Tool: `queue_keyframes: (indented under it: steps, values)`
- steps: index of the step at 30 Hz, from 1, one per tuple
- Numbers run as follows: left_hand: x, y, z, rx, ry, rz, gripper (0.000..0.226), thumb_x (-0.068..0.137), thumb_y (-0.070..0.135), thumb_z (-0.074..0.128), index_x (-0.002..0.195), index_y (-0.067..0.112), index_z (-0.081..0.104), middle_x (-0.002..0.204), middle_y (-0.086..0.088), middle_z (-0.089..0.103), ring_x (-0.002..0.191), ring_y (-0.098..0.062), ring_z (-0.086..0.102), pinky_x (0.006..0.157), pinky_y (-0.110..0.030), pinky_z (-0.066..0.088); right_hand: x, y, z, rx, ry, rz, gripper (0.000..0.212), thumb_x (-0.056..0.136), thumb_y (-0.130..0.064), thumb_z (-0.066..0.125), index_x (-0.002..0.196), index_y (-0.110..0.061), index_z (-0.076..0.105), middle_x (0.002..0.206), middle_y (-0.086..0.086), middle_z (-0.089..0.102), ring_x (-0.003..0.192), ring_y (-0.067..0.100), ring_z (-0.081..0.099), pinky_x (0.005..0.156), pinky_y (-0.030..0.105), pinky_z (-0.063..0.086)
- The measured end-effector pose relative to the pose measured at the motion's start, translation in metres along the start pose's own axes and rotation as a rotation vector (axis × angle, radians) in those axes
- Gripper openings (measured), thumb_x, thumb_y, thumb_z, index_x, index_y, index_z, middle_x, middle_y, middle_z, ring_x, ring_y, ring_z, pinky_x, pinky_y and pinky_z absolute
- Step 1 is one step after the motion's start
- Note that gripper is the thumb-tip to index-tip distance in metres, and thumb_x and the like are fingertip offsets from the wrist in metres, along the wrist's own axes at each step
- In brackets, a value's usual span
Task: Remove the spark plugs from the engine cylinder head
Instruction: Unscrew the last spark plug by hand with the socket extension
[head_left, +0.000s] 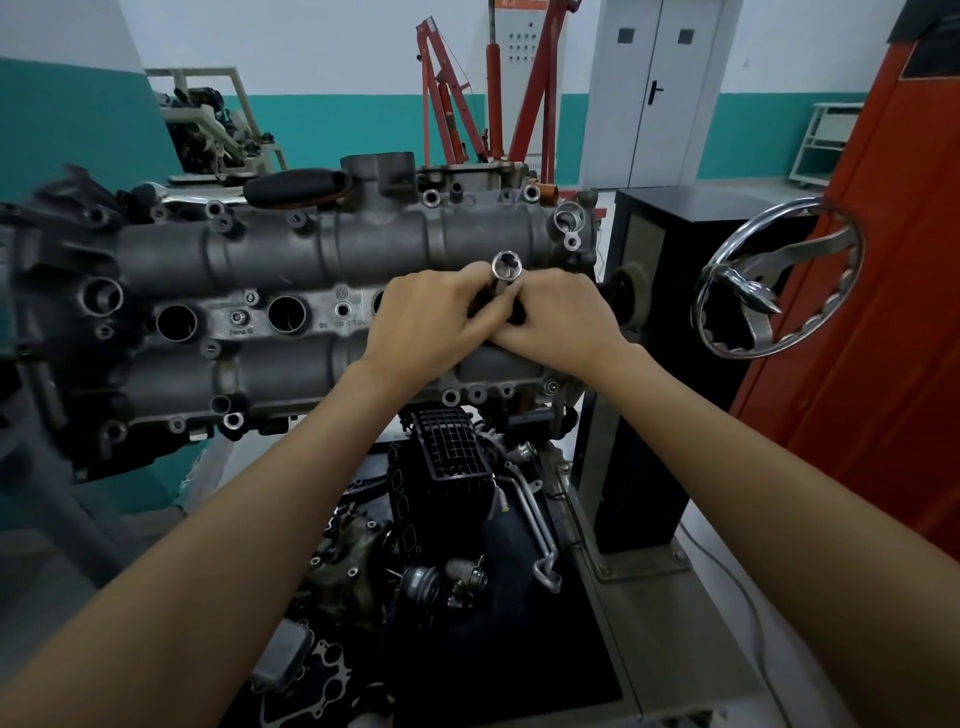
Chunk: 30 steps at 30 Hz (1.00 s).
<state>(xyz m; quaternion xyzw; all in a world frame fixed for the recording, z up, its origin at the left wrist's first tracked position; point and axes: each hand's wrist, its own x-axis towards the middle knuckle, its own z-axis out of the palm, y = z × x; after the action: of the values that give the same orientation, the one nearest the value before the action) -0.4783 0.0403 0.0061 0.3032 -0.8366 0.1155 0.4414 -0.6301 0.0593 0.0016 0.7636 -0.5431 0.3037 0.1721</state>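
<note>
Both grips, left hand (434, 312) and right hand (558, 317), clasp the socket (506, 273) over the cylinder head (270, 260); seemingly near its right edge.

Both hands (498, 317) crowding the rightmost well, handwheel (774, 280) near right, open plug wells (231, 317) unobstructed left

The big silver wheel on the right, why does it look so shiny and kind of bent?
In the head view, the chrome handwheel catches bright glare from the room light; the wide-angle lens bends things near the edges. The centre stays sharp: both hands, left hand and right hand, hold the shiny metal socket tube clearly.
</note>
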Motion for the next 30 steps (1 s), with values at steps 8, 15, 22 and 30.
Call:
queue_keyframes:
  steps: [8,15,22,30]
  values:
    - [0.0005,0.0039,-0.0023,-0.005,-0.027,0.035,0.042,0.085,0.045,0.033,0.086,0.008,0.054,0.069,-0.001,0.058,0.057,-0.023,0.054,0.047,-0.035,0.038,-0.0021,-0.0071,-0.0072,0.030,0.001,-0.029,0.022,0.077,-0.039,0.033,0.068,-0.020,0.039,0.056,-0.014,0.033,0.050,0.008,0.037,0.045,0.023,0.026]
    - [0.0009,0.0012,-0.0012,0.009,0.001,-0.008,0.049,0.088,0.049,0.037,0.075,0.009,0.062,0.057,-0.003,0.058,0.053,-0.026,0.057,0.048,-0.029,0.032,-0.0005,-0.0006,-0.0006,-0.054,0.010,-0.004,0.030,0.083,-0.042,0.050,0.083,-0.014,0.061,0.070,-0.002,0.063,0.067,0.018,0.058,0.056,0.026,0.032]
    - [0.0007,0.0051,-0.0021,-0.019,-0.009,0.025,0.046,0.086,0.048,0.034,0.082,0.007,0.053,0.066,-0.001,0.057,0.056,-0.022,0.054,0.047,-0.035,0.040,-0.0033,-0.0061,-0.0050,0.036,0.010,-0.031,0.016,0.081,-0.031,0.047,0.071,-0.021,0.039,0.058,-0.013,0.038,0.056,0.012,0.041,0.051,0.026,0.027]
    - [0.0011,0.0021,-0.0008,0.013,0.008,-0.022,0.056,0.087,0.053,0.034,0.076,0.008,0.065,0.061,-0.005,0.061,0.057,-0.025,0.058,0.049,-0.031,0.035,-0.0001,-0.0023,-0.0023,-0.011,0.000,-0.004,0.029,0.085,-0.041,0.050,0.088,-0.017,0.065,0.074,0.000,0.067,0.071,0.020,0.061,0.058,0.028,0.037]
